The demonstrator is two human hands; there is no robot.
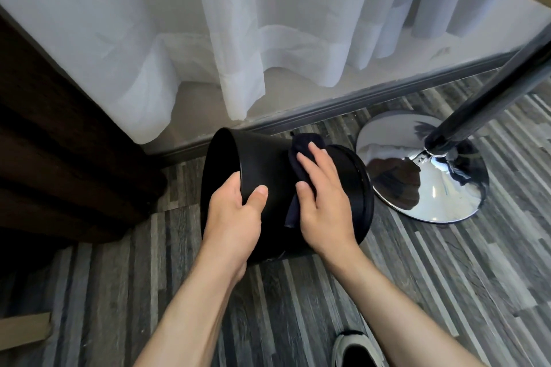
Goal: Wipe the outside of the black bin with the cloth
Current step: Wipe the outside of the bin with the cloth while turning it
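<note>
No brand, label or lettering is readable anywhere here, not on the black bin (262,164), not on the cloth (301,155), nothing.

The bin is tipped over on its side on the grey striped wood-look floor (417,277), open mouth pointing left toward the dark curtain (59,143), base end pointing right toward a shiny chrome stand base (423,176). It sits just in front of the skirting under the white sheer curtain (208,24).

The left hand (235,214) comes in from below and clamps the bin's rim: thumb on the outside wall, the other fingers hooked inside the mouth, so it's closed around the edge and steadying the thing. Forearm runs up from the bottom middle.

The right hand (322,199) lies flat-ish on the upper outside wall near the base end, fingers spread and extended, palm pressing the dark navy cloth against the plastic. The cloth is bunched under the fingers, with one end poking out past the fingertips and a tail hanging down beside the thumb. So not really a fist, more of an open palm pinning the cloth down.

A grey-and-white shoe (354,348) shows at the bottom edge, and the chrome base has a dark pole (492,83) slanting up to the right.
</note>
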